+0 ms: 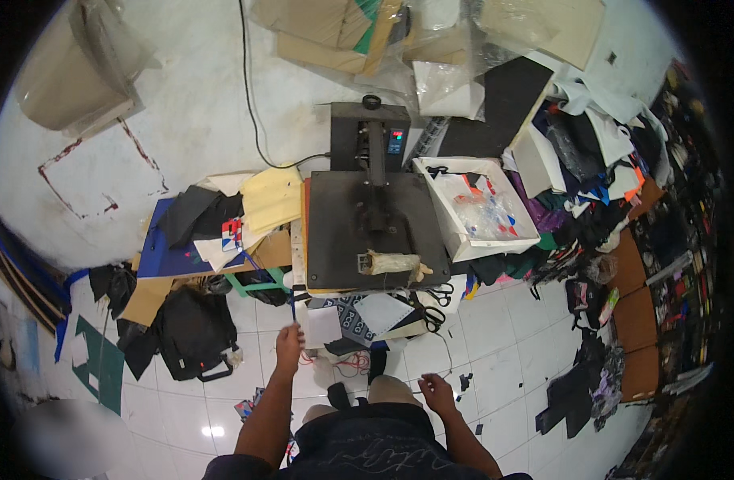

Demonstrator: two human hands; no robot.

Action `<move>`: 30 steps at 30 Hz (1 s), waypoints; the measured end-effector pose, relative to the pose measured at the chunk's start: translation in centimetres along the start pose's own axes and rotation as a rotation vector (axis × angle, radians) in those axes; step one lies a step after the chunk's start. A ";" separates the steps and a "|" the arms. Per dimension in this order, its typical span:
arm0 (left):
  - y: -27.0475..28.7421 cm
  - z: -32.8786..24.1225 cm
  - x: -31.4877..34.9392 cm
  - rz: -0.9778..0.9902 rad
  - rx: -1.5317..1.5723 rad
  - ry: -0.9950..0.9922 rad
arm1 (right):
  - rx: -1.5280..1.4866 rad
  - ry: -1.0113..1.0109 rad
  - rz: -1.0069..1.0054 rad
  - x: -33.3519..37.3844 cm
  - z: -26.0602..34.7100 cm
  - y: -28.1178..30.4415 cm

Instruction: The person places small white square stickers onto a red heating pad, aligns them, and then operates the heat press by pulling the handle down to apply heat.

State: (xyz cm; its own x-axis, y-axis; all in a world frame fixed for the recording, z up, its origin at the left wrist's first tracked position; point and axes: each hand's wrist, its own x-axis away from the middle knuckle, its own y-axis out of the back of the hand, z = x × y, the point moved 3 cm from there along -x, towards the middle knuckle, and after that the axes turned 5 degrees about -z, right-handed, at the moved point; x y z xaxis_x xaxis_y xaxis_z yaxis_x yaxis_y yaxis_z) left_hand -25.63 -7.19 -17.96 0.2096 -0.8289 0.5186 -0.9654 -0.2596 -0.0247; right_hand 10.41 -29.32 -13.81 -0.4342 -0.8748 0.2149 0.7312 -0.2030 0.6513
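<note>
A heat press (339, 212) is flanked on its right by a white tray (497, 246) filled with clear plastic packets, and on its left by yellow cloth (271, 202) and a blue board (160, 250). Its front edge is crowded by scissors (429, 310) and a printed dark sheet (352, 324); a black bag (192, 332) is seen on the floor to its left. Pale lettering is borne by the sheet, and small lit digits by the press's panel (397, 141). Near the press's front left corner, a narrow blue strip (293, 308) is pinched in the nearly closed left hand (288, 346), extending beyond its fingertips. The right hand (437, 394) is held half-curled, front right of the press; whether anything is gripped cannot be told.
</note>
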 end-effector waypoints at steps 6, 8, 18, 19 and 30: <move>-7.1 -5.0 -4.7 -0.136 0.107 0.003 | -0.127 0.458 -0.136 -9.7 13.9 3.0; -8.6 -5.2 -5.7 -0.100 0.243 0.107 | -0.062 0.654 -0.153 -12.6 18.2 4.2; -12.2 -1.4 -8.9 -0.094 0.828 0.340 | 0.566 0.780 0.538 -24.0 29.3 4.0; -12.4 -1.2 -8.9 -0.060 0.909 0.295 | 0.632 0.785 0.604 -24.7 29.0 3.3; -14.6 -0.3 -9.5 -0.273 1.401 0.246 | 0.799 0.574 1.030 -27.8 29.6 0.3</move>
State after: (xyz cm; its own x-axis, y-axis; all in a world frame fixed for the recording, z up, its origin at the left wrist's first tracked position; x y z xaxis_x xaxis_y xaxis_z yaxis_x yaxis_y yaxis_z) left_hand -13.52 4.63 -22.28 0.1881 -0.6080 0.7713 0.0713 -0.7748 -0.6282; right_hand 7.08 8.00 1.95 0.5116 -0.5702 0.6428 0.0121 0.7528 0.6582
